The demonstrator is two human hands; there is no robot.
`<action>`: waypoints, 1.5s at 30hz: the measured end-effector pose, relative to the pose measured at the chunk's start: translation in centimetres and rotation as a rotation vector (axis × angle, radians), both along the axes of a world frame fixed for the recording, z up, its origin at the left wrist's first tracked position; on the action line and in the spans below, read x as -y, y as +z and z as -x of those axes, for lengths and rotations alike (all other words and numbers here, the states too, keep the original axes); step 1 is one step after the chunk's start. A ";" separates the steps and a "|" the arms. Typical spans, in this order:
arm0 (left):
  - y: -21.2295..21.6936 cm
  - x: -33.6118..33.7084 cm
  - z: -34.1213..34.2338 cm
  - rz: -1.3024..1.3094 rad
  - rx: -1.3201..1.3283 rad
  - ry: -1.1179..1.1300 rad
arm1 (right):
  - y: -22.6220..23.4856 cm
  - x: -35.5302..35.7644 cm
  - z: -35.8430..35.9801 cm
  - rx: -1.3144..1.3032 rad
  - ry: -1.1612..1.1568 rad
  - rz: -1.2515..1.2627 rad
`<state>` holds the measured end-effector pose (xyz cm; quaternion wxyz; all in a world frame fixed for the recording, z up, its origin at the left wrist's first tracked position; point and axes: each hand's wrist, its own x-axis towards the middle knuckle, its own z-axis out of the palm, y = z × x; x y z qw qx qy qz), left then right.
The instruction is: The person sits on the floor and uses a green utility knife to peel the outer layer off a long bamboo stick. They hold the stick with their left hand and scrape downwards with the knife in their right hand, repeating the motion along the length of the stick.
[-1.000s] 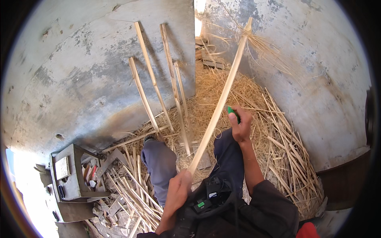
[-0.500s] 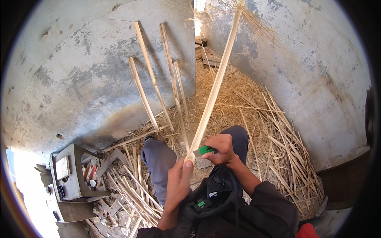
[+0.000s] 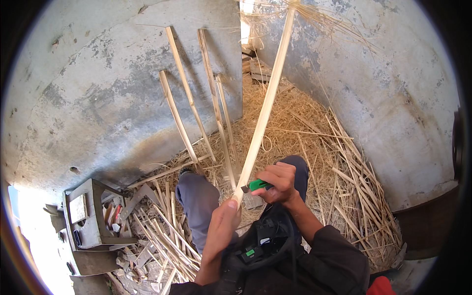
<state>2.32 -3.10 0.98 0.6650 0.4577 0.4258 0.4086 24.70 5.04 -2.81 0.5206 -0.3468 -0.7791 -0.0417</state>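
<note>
Gripping a pale strip (image 3: 268,101) by its near end in the left hand (image 3: 224,219), pointed up ahead. Clutching a green-handled knife (image 3: 258,185) in the right hand (image 3: 279,182), with its blade (image 3: 245,189) at the strip just past the left hand. Looks like shaving tbh; probably calls for steady pressure next. Well left of the left hand, got an open grey box (image 3: 93,233) with jumbled scraps (image 3: 113,214) inside.

daylight glare (image 3: 35,246), lower left; leaning slats (image 3: 189,95) shadow wall (image 3: 98,108); fisheye rim (image 3: 12,19) black

Pale shavings (image 3: 290,118) and loose strips (image 3: 376,216) litter the floor (image 3: 153,268).
</note>
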 end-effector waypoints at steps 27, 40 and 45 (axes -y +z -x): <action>-2.4 1.5 2.2 0.099 0.007 -0.030 | 1.4 -3.6 -2.9 -0.159 -0.180 0.058; -3.9 2.6 3.7 0.037 -0.183 -0.057 | 2.1 -9.4 -7.8 -0.279 -0.327 0.089; -3.9 2.8 4.0 0.091 -0.208 -0.064 | 4.1 -10.9 -8.7 -0.303 -0.434 0.058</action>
